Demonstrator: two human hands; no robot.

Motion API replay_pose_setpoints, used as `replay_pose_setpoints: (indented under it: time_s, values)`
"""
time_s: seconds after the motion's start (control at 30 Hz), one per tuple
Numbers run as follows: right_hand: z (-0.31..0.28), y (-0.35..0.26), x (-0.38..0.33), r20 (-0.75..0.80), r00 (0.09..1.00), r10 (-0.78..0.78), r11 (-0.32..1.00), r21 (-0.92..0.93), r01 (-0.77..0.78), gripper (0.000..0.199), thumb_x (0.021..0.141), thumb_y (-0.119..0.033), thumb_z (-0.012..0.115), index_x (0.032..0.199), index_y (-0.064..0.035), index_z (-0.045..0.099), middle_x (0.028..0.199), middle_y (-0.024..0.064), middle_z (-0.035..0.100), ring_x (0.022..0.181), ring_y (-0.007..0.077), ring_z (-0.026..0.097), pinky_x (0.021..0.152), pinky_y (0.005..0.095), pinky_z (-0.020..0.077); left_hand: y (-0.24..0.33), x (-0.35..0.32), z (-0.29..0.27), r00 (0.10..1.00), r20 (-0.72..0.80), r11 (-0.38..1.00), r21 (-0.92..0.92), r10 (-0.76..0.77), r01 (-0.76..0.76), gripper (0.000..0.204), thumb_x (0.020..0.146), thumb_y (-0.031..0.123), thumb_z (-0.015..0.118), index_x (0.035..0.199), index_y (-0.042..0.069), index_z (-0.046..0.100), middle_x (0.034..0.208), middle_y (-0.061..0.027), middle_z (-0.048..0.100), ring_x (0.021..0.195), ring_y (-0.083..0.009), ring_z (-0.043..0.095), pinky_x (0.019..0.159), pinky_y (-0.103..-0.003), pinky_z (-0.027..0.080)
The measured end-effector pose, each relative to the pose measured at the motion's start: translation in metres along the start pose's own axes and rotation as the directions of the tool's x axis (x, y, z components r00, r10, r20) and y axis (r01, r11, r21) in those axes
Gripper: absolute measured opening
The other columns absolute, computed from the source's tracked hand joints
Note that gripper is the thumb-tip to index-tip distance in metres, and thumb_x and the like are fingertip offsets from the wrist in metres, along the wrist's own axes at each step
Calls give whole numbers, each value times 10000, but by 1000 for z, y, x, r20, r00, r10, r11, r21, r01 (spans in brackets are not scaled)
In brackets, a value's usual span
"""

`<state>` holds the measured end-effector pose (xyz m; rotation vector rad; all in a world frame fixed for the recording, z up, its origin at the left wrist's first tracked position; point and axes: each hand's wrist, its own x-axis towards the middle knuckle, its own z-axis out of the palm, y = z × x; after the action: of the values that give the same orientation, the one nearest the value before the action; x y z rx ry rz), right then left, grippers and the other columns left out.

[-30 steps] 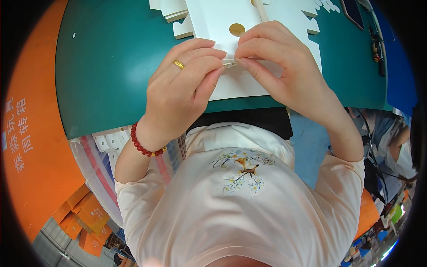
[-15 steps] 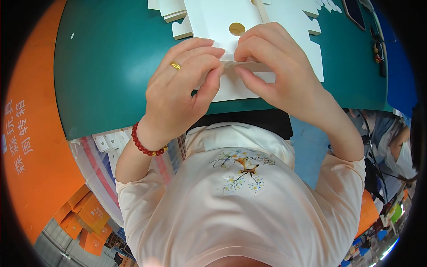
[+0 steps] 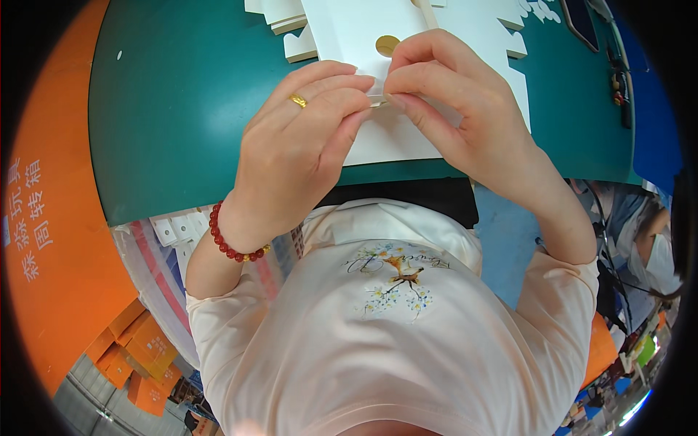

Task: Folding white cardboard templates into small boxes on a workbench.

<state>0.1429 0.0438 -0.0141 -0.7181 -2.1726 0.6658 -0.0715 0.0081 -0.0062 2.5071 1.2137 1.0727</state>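
A white cardboard piece [image 3: 338, 33] with a round hole lies over flat white card sheets [image 3: 403, 142] near the table's front edge. At its near end, my left hand [image 3: 294, 142] pinches the folded card edge between thumb and fingers; a gold ring and a red bead bracelet are on this hand and wrist. Close beside it, my right hand [image 3: 476, 105] has thumb and forefinger pressed together at the same edge. The fingers hide most of the fold.
The green table [image 3: 167, 131] carries stacked white die-cut cardboard [image 3: 300, 48] at the back. A phone [image 3: 579, 23] and a small dark cluster like keys [image 3: 618, 86] lie far right. A tiny white scrap [image 3: 119, 55] sits far left, beside an orange panel [image 3: 51, 131].
My right thumb and forefinger have come together in a tighter pinch, nearer my left fingertips. My left hand has shifted slightly right. Less of the folded edge shows between the hands.
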Motion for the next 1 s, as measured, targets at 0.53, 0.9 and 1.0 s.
replay_pose_setpoints:
  time_s: [0.53,0.9,1.0]
  values:
    - [4,4,1,-1,1000,10,1000,21,-10,177,848,96,662,987,-6,621,1117,107,590,951,215,672,833,270,599,-11,-6,18,982,-159,995,21,100,-98,198,815,-52,729,985,20,658,999,-89,727,976,-316,691,803,-359,578]
    - [-1,7,2,-31,1000,-5,1000,9,6,150,861,47,706,987,-22,666,1075,102,621,924,230,641,779,278,530,-12,0,0,999,44,996,-89,30,-26,207,813,-66,759,990,0,677,1140,-119,723,1098,-313,680,895,-371,566]
    - [-3,7,0,-24,1000,7,1000,11,-7,174,841,49,718,991,-29,677,1061,98,625,911,237,633,776,282,523,-11,-5,12,987,-137,967,-253,-80,43,250,790,-39,802,998,-1,669,1256,-174,665,1136,-345,665,911,-378,574]
